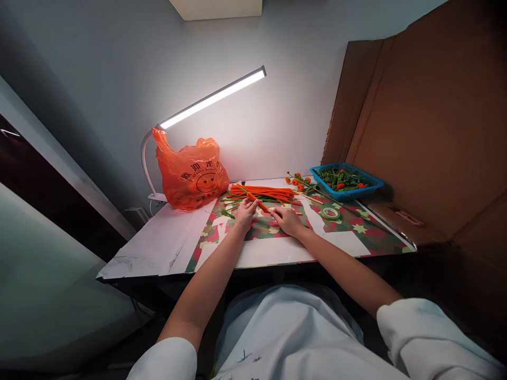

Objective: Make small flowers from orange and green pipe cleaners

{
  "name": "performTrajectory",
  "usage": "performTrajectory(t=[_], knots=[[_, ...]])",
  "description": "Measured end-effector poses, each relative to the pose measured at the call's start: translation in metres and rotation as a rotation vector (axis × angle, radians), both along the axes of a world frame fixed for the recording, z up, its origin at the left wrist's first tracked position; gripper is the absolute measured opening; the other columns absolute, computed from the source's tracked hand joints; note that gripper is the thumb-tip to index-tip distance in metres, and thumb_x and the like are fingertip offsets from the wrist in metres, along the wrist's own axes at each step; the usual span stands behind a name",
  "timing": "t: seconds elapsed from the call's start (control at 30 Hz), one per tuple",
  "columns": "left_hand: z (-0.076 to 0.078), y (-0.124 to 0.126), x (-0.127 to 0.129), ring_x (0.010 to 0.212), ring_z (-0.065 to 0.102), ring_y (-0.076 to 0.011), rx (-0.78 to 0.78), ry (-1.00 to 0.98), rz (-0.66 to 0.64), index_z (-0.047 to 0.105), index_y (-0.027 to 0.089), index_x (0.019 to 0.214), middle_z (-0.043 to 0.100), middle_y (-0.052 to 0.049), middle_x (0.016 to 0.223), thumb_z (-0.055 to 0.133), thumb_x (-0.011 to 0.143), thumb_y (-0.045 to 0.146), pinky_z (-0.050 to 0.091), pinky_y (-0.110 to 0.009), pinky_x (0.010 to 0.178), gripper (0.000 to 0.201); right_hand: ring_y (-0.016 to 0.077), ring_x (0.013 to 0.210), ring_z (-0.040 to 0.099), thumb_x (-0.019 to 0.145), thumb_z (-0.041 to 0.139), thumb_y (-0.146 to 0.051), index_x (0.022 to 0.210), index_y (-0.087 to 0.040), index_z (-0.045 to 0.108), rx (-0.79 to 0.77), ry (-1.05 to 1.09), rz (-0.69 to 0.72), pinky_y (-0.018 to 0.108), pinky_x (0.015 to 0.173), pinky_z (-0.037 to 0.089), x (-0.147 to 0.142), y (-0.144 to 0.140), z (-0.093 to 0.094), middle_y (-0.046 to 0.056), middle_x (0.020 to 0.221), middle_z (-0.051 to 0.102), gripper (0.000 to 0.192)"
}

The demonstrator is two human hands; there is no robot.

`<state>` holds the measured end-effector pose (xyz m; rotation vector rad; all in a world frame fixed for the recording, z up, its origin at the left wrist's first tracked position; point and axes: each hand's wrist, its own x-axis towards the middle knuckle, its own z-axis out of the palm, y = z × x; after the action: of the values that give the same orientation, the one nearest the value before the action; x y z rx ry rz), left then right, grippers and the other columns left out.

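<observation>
Between my two hands runs a slim orange and green stem (262, 206), slanting down to the right; its orange part looks fuzzy, like a pipe cleaner. My left hand (246, 212) pinches its upper stretch in the fingertips. At the lower end, my right hand (288, 219) is closed with thumb and fingers on the stem's tip, which they partly hide. Just behind the hands lies a bundle of long orange pipe cleaners (273, 193), with green ones (233, 200) beside it. A small green piece (227, 213) rests left of my left hand.
A roll of green tape (330, 213) lies right of my hands. Behind it are orange flowers on stems (298, 181) and a blue basket (344, 195) of green and orange pieces. An orange plastic bag (190, 174) and a lit lamp (214, 97) stand left; cardboard (415, 121) walls the right.
</observation>
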<state>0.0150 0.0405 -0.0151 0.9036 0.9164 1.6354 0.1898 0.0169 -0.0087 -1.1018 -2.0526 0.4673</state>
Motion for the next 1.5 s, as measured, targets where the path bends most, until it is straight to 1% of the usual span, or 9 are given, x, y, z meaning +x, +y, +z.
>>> performTrajectory(t=[0.07,0.13,0.27,0.43,0.6,0.7,0.83,1.13,1.5], knots=[[0.0013,-0.0017,0.0002,0.053,0.044,-0.0043,-0.006,-0.016,0.000,0.054,0.020,0.092,0.066,0.003,0.076,0.088,0.045,0.040,0.031,-0.019,0.050,0.062,0.0137,0.060,0.049,0.090,0.046,-0.028,0.074,-0.018,0.060,0.000,0.007,0.002,0.024,0.057,0.028,0.0004,0.0000,0.0004,0.001,0.063,0.059,0.023],[0.0033,-0.0039,0.0003,0.055,0.046,-0.0047,-0.015,-0.025,-0.011,0.057,0.019,0.088,0.065,0.003,0.077,0.088,0.047,0.040,0.033,-0.019,0.052,0.055,0.0137,0.060,0.049,0.090,0.046,-0.028,0.073,-0.018,0.059,-0.001,0.023,0.006,0.024,0.057,0.028,0.0009,0.0003,0.0007,0.001,0.063,0.058,0.023],[0.0071,-0.0072,0.0002,0.064,0.050,-0.0068,-0.046,-0.010,-0.088,0.066,0.019,0.085,0.062,0.001,0.077,0.086,0.052,0.041,0.034,-0.019,0.056,0.044,0.0135,0.059,0.049,0.089,0.045,-0.028,0.071,-0.018,0.057,-0.002,0.061,0.010,0.024,0.057,0.028,0.0016,0.0019,0.0003,0.000,0.062,0.057,0.024],[0.0059,-0.0058,0.0005,0.075,0.055,-0.0115,-0.082,0.025,-0.113,0.070,0.019,0.084,0.065,-0.002,0.080,0.084,0.053,0.046,0.034,-0.020,0.059,0.044,0.0131,0.058,0.048,0.089,0.045,-0.028,0.072,-0.018,0.057,-0.007,0.087,0.018,0.024,0.057,0.029,0.0012,0.0026,-0.0001,0.000,0.062,0.056,0.023],[0.0021,-0.0039,0.0007,0.089,0.059,-0.0172,-0.089,0.098,-0.099,0.069,0.019,0.080,0.069,-0.005,0.089,0.083,0.053,0.049,0.035,-0.023,0.064,0.043,0.0131,0.057,0.047,0.090,0.045,-0.030,0.076,-0.018,0.060,-0.018,0.084,0.027,0.024,0.056,0.028,0.0012,0.0011,0.0006,0.000,0.060,0.055,0.023],[0.0019,-0.0045,0.0008,0.093,0.060,-0.0191,-0.101,0.130,-0.095,0.068,0.019,0.080,0.070,-0.006,0.092,0.083,0.052,0.052,0.036,-0.024,0.065,0.045,0.0133,0.058,0.047,0.090,0.045,-0.031,0.076,-0.018,0.060,-0.018,0.082,0.024,0.024,0.056,0.028,0.0015,0.0006,0.0005,0.000,0.061,0.056,0.024],[0.0024,-0.0054,0.0009,0.094,0.060,-0.0206,-0.098,0.171,-0.084,0.067,0.019,0.079,0.070,-0.007,0.092,0.082,0.049,0.055,0.036,-0.024,0.064,0.050,0.0135,0.059,0.049,0.090,0.046,-0.030,0.076,-0.018,0.061,-0.012,0.081,0.017,0.024,0.057,0.029,0.0013,0.0006,0.0000,0.001,0.064,0.059,0.024],[0.0021,-0.0058,-0.0002,0.092,0.060,-0.0221,-0.070,0.246,-0.079,0.067,0.018,0.077,0.069,-0.008,0.089,0.080,0.048,0.061,0.037,-0.025,0.063,0.053,0.0128,0.058,0.048,0.090,0.046,-0.029,0.079,-0.018,0.063,-0.026,0.059,0.008,0.024,0.055,0.028,0.0006,-0.0001,0.0011,0.000,0.062,0.057,0.023],[-0.0008,-0.0048,-0.0002,0.075,0.060,-0.0161,-0.092,0.190,-0.052,0.066,0.020,0.072,0.069,-0.004,0.080,0.083,0.051,0.053,0.037,-0.023,0.057,0.043,0.0133,0.058,0.049,0.090,0.046,-0.029,0.079,-0.018,0.063,-0.014,0.047,-0.002,0.024,0.055,0.028,0.0003,-0.0003,0.0008,0.001,0.063,0.059,0.024]])
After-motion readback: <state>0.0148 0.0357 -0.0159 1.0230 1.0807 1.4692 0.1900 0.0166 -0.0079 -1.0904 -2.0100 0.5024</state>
